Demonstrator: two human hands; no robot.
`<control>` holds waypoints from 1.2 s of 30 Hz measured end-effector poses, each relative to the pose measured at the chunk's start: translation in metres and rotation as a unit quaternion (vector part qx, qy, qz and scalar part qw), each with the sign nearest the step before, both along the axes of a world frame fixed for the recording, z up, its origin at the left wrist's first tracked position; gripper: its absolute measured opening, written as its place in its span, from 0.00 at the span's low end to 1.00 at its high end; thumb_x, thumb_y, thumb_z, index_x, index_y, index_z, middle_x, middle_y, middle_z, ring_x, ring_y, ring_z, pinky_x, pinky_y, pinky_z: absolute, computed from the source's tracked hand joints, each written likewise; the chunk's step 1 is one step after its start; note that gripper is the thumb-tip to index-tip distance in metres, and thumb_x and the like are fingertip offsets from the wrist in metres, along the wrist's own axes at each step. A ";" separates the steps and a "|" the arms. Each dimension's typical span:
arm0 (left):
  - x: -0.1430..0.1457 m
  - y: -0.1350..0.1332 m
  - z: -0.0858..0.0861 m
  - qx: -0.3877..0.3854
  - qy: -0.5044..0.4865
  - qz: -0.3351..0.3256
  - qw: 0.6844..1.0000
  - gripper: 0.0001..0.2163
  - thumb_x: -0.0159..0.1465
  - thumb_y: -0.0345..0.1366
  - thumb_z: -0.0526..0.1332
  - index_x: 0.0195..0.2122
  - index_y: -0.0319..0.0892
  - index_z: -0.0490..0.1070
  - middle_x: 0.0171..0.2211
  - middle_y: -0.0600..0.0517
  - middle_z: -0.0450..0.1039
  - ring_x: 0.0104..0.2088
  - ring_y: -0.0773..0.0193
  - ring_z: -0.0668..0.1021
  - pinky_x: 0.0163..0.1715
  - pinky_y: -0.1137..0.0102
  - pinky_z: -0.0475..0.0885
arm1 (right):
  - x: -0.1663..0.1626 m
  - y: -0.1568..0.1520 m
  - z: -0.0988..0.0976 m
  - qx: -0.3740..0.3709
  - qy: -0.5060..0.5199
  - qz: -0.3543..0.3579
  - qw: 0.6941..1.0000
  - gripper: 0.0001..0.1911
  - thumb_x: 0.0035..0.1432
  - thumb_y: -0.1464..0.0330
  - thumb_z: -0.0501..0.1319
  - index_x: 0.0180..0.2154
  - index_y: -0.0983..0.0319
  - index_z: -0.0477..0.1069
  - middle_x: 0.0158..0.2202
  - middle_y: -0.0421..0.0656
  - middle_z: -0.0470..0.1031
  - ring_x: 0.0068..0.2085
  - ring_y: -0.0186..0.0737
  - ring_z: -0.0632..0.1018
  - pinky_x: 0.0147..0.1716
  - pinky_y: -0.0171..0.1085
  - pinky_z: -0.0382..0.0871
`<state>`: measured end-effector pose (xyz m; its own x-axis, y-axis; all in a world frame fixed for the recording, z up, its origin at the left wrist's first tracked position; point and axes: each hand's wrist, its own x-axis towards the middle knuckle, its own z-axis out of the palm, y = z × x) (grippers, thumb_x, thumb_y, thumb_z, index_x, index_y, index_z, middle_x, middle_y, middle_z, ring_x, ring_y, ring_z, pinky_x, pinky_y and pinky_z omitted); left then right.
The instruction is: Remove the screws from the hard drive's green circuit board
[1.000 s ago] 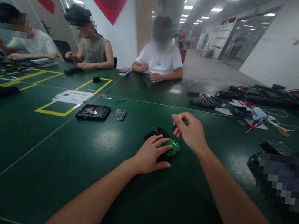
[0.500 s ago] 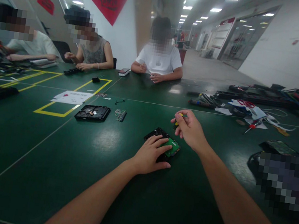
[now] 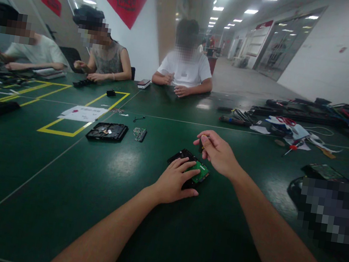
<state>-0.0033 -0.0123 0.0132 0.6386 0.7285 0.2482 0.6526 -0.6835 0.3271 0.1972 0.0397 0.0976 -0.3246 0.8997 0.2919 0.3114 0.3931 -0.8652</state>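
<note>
My left forearm (image 3: pixel 117 225) and right forearm (image 3: pixel 265 227) are bare from wrist to the lower edge of view, smooth in outline, slim at the wrists and broadening below. My left fingers (image 3: pixel 185 166) are bare too, long and slender with rounded tips, the thumb shorter and thicker. My right fingers (image 3: pixel 209 146) are just as bare and slim.

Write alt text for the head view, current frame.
A left hand lies spread on a black hard drive with a green circuit board, while the right hand pinches a small object near it. Three other people sit at the green table.
</note>
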 end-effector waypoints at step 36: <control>0.000 -0.001 0.001 -0.006 -0.005 0.000 1.000 0.34 0.65 0.59 0.64 0.69 0.51 0.63 0.70 0.46 0.60 0.72 0.42 0.58 0.70 0.45 0.53 | 0.006 0.003 0.009 -0.071 0.069 -0.020 0.995 0.17 0.67 0.53 0.60 0.50 0.58 0.69 0.30 0.38 0.75 0.19 0.31 0.73 0.15 0.31 0.61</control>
<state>-0.0029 -0.0129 0.0138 0.6357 0.7316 0.2461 0.6492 -0.6793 0.3422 0.2035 0.0424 0.1062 -0.2539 0.9463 0.2000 0.1983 0.2533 -0.9468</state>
